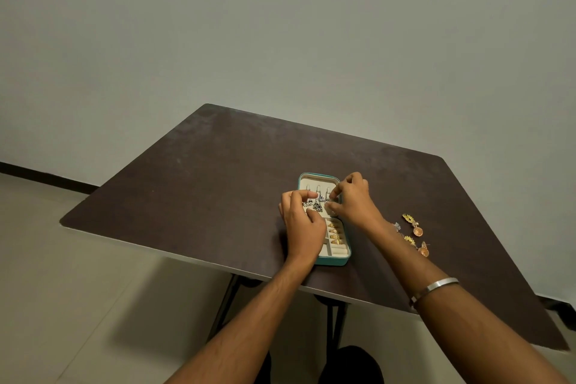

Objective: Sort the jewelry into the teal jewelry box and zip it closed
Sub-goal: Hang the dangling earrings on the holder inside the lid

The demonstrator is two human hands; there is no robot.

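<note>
The teal jewelry box [338,260] lies open on the dark brown table [202,184], near the edge closest to the person, its long side running from about 11 o'clock to 5 o'clock. It is a slim case with rounded corners, a teal outer wall and a cream lining. In the half toward 5 o'clock, a row of gold rings [335,232] sits in the padded ring slots, one behind another, with small cream compartments beside and below them — what they hold cannot be made out. In the half toward 11 o'clock, small hooks stand against the cream lining, and a silver-and-dark beaded piece [317,203] lies stretched across the middle of the box. The left hand [304,224] has its fingers curled, thumb and forefinger pinching the left end of that piece; the right hand [352,199] has its fingers curled too, its fingertips pinching the right end near the hooks. On the table at 3 o'clock from the box, well apart from it, lie gold-and-copper earrings [413,226], a second pair [419,246] just below, and a small silvery piece [396,227] half hidden by the right forearm. A silver bangle [436,287] rings the right wrist. The left hand covers the box's left wall, and the zipper is not visible.
</note>
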